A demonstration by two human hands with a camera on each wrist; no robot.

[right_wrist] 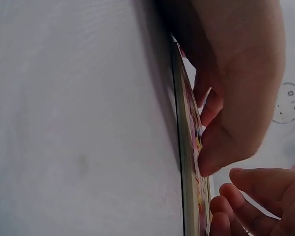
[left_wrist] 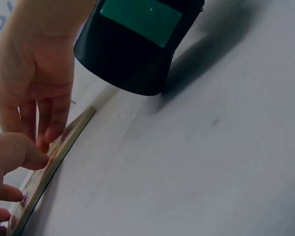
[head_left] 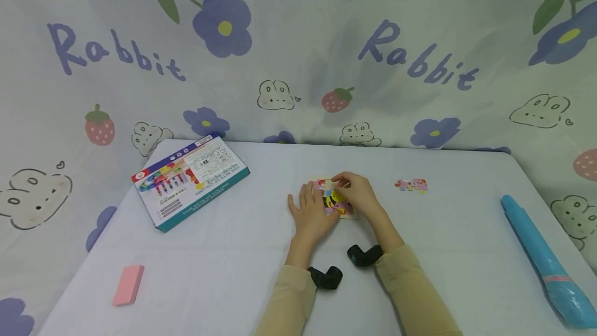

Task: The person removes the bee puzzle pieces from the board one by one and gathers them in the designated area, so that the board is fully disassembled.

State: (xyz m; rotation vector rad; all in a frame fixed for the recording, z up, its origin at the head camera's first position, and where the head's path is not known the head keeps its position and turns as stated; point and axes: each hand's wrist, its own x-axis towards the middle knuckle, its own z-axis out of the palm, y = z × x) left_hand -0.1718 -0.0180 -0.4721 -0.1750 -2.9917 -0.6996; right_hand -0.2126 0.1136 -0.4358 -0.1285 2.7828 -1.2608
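A small jigsaw puzzle (head_left: 332,200) with a bee picture lies on a thin wooden board (right_wrist: 189,206) near the table's middle. My left hand (head_left: 313,212) rests at the left side of the puzzle, its fingers fairly straight and spread, the thumb along the near edge. From the right, my right hand (head_left: 358,194) reaches over the upper right part, fingers bent down and thumb tip at the picture. Whether a piece sits between those fingertips I cannot tell. Farther right, several joined puzzle pieces (head_left: 411,185) lie on the cloth.
A flat toy box (head_left: 191,181) lies at the back left. A pink block (head_left: 128,285) is at the front left. Along the right edge lies a long blue wrapped bundle (head_left: 543,263). Black wrist cameras (head_left: 326,278) sit close to the table. A printed curtain (head_left: 298,30) hangs behind.
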